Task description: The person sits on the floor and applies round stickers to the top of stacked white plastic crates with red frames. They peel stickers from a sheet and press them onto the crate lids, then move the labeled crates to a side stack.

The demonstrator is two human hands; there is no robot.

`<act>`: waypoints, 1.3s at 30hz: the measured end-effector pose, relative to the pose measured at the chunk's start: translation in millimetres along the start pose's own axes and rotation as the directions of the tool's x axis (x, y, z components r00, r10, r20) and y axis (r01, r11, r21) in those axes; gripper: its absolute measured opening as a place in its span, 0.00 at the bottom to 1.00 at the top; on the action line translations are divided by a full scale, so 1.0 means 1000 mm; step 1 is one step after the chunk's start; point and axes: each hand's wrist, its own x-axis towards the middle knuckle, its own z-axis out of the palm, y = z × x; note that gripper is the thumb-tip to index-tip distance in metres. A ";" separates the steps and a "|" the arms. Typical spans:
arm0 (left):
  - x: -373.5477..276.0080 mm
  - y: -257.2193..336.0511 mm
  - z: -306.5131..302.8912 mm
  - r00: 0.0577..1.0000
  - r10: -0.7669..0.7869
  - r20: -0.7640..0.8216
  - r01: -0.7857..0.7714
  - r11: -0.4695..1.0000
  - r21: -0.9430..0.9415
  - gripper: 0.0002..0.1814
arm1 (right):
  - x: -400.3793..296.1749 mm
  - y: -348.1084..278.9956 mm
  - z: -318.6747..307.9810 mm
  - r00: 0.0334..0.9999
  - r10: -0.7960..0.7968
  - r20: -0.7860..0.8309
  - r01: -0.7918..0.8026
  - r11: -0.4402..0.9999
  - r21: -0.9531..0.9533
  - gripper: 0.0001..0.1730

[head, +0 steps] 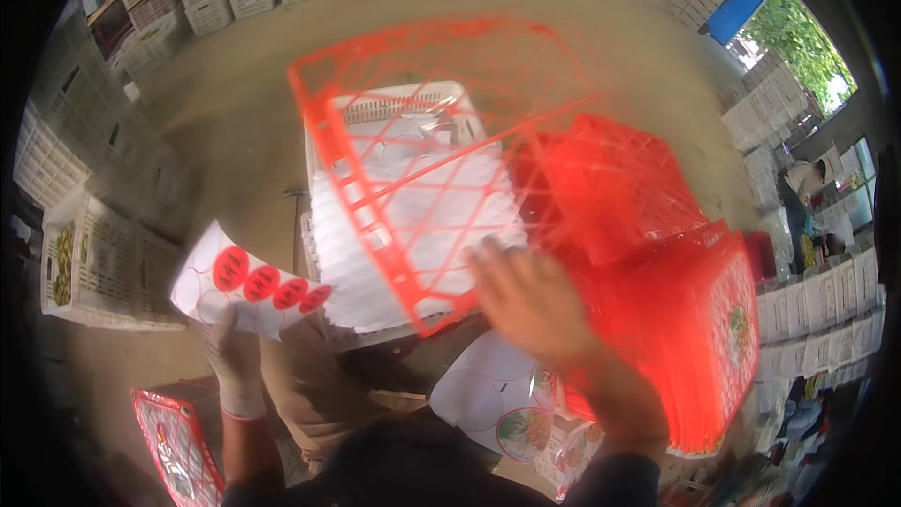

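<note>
My left hand (236,359), in a pale glove, grips a white sticker sheet (204,289) bearing a row of red oval stickers with writing. A red plastic lattice panel (380,243), blurred, hangs tilted over a white stack of thin sheets (422,211). My bare right hand (524,296) is at the panel's lower right corner, fingers blurred; whether they grip it or only touch it I cannot tell. Beneath the white stack is a white plastic crate (401,95). Right of it stand more red lattice pieces (654,310), tightly stacked.
Another sticker sheet (468,384) with round labels lies near my lap. At lower left stands a red-edged lattice carton (165,436). White crates, one holding fruit (63,264), line the left side. Stacked white cartons (809,310) and a person (799,186) are at far right.
</note>
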 end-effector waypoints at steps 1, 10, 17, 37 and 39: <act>0.003 0.006 -0.005 0.991 -0.125 -0.046 0.110 0.963 -0.247 0.19 | 0.008 -0.023 0.010 0.999 -0.004 -0.038 0.006 0.998 0.056 0.27; 0.002 0.040 -0.013 0.972 -0.233 0.003 0.179 0.740 -0.648 0.30 | 0.039 -0.141 0.126 0.979 0.147 0.143 -0.171 0.969 0.176 0.22; 0.000 0.050 -0.012 0.963 -0.261 0.065 0.233 0.688 -0.687 0.29 | 0.043 -0.151 0.121 0.966 0.239 0.098 -0.251 0.957 0.144 0.22; 0.005 0.063 0.047 0.978 0.138 0.158 -0.176 0.950 0.258 0.19 | 0.036 -0.147 0.119 0.961 0.249 0.121 -0.276 0.882 0.382 0.20; 0.003 0.067 0.044 0.876 0.376 0.304 -0.482 0.715 0.506 0.19 | 0.029 -0.129 0.100 0.942 0.293 0.160 -0.331 0.750 0.572 0.18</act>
